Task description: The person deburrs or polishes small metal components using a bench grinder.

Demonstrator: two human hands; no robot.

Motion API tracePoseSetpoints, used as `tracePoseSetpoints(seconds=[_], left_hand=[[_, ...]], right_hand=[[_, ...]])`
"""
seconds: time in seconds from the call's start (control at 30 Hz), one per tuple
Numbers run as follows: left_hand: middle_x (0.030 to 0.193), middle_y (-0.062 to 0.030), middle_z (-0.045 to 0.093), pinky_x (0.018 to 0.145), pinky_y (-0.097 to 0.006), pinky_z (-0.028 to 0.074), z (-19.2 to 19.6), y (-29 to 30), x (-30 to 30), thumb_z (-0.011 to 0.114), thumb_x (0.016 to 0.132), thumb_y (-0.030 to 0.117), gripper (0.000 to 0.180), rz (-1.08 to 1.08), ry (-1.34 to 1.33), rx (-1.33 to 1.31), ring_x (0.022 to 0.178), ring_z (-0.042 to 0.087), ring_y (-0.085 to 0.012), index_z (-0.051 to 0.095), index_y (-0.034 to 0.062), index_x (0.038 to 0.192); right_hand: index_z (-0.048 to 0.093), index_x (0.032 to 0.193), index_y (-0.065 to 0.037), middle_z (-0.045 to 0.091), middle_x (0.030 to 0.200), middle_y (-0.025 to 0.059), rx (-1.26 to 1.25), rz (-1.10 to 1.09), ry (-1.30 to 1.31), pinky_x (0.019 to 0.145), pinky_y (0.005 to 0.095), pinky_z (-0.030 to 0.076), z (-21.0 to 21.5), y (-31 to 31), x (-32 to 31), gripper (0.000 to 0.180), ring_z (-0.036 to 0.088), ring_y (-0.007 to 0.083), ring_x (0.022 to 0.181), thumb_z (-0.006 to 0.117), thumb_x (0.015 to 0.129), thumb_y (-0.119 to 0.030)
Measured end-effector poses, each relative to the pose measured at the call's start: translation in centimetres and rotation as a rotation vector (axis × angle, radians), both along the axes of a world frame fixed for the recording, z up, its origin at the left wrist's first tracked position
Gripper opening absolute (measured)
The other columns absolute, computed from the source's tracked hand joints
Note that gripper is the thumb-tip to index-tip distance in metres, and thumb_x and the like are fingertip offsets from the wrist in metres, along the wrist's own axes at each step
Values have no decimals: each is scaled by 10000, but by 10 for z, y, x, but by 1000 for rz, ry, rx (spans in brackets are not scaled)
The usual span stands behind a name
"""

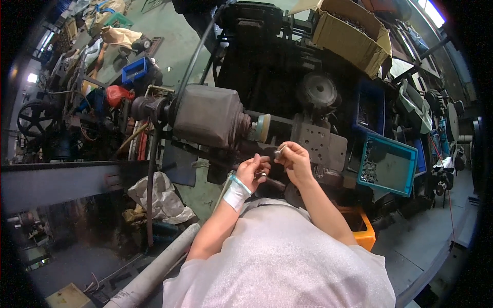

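Note:
My left hand [253, 172], with a white wrap and a pale blue band at the wrist, is closed around small shiny metal pieces [261, 175]. To its right, my right hand [294, 159] pinches a small metal part [280, 152] between thumb and fingers. Both hands are held close together in front of my body, over the near side of a dark lathe-like machine. Just beyond them are the machine's grey headstock [206, 114], a spindle end with a pale blue and tan ring [263, 128], and a plate with holes [314, 142]. The exact kind of the metal pieces is too small to tell.
A teal bin [389, 146] with small metal parts stands at the right, beside a dark blue crate [371, 105]. A cardboard box [345, 39] of parts sits at the far right. An orange stool-like object [365, 237] is near my right elbow; a grey pipe [159, 267] runs at lower left.

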State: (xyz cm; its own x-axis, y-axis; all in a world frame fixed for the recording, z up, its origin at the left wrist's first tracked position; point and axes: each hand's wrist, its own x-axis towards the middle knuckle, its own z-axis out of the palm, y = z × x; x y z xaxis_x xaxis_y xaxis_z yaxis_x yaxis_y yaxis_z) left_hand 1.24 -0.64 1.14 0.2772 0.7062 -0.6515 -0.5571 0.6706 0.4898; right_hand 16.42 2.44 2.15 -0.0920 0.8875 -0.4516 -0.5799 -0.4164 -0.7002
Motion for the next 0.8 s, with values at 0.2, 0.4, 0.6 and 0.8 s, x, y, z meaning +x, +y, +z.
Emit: tracePoseSetpoints(seconds=[0.2, 0.4, 0.6, 0.8], left_hand=[[883, -83, 571, 580, -263, 437, 2, 2, -2, 283, 889, 400, 474, 109, -187, 24, 756, 537, -153, 501, -3, 1010], [877, -58, 569, 591, -247, 437, 6, -4, 6, 241, 871, 473, 565, 60, -37, 238, 716, 543, -128, 498, 2, 1047], [911, -84, 544, 616, -238, 471, 7, -9, 10, 309, 844, 499, 601, 40, -2, 276, 768, 549, -156, 448, -32, 1090], [1011, -85, 521, 628, -253, 461, 12, -11, 16, 301, 816, 558, 695, 37, 150, 248, 803, 540, -149, 347, -19, 1200]], right_hand=[[529, 761, -34, 471, 653, 36, -14, 296, -186, 452, 188, 339, 17, -1, 8, 67, 463, 87, 554, 562, 703, -26], [622, 844, -103, 510, 791, 97, 745, 570, -1245, 597, 317, 460, 38, -18, -19, 226, 549, 242, 671, 654, 620, -93], [589, 856, -85, 497, 890, 100, 819, 716, -1294, 619, 344, 457, 34, -14, -11, 211, 545, 266, 724, 632, 651, -113], [555, 866, -50, 495, 915, 106, 838, 788, -1243, 633, 355, 455, 34, -14, -8, 224, 541, 288, 749, 620, 656, -95]])
